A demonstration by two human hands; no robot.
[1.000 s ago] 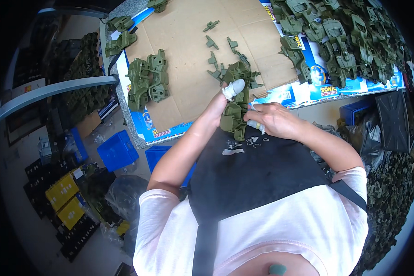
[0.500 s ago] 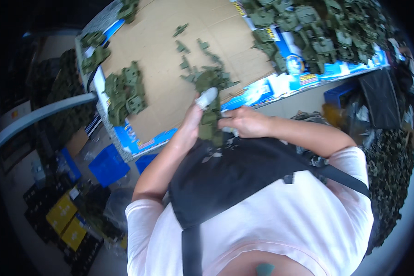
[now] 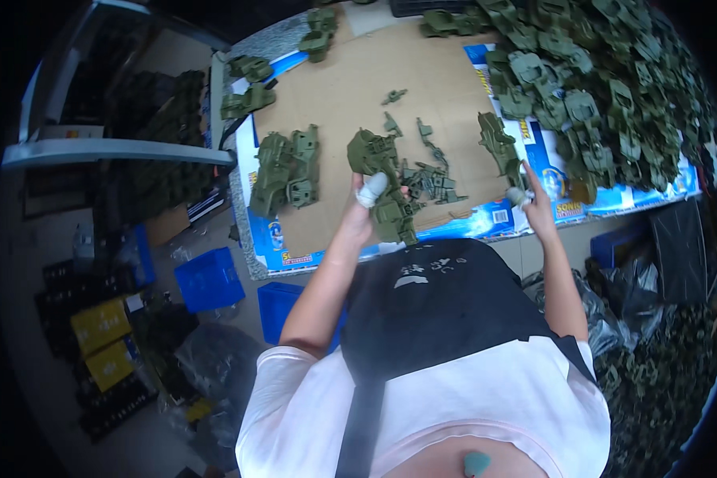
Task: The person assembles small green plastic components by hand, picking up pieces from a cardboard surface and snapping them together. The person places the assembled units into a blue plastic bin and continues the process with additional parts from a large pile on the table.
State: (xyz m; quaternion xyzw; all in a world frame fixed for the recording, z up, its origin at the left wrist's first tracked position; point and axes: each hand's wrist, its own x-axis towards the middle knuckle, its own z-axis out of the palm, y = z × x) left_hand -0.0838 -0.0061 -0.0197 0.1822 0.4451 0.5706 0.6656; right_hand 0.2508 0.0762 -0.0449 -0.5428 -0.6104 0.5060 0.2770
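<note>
My left hand (image 3: 362, 209), its thumb wrapped in white, grips an olive-green moulded plastic toy vehicle part (image 3: 387, 179) above the front edge of the cardboard. The fingers beneath are mostly hidden. Farther right, my right hand (image 3: 535, 203) has a white-wrapped thumb against the lower end of another green vehicle part (image 3: 499, 146), with a finger along its side. Between the hands lies a heap of small green plastic pieces (image 3: 432, 183), with a few strung out behind it. Several larger green parts (image 3: 287, 171) rest to the left.
Brown cardboard (image 3: 350, 88) with blue printed edges covers the table. A big pile of green parts (image 3: 566, 80) fills the far right. Blue bins (image 3: 209, 280) stand below on the left, near a grey metal bar (image 3: 119, 151). Clear plastic bags (image 3: 633, 295) lie at the right.
My right hand has left the part in my left hand and reached right, to another green part. My left hand still holds its part. The whole view has shifted.
</note>
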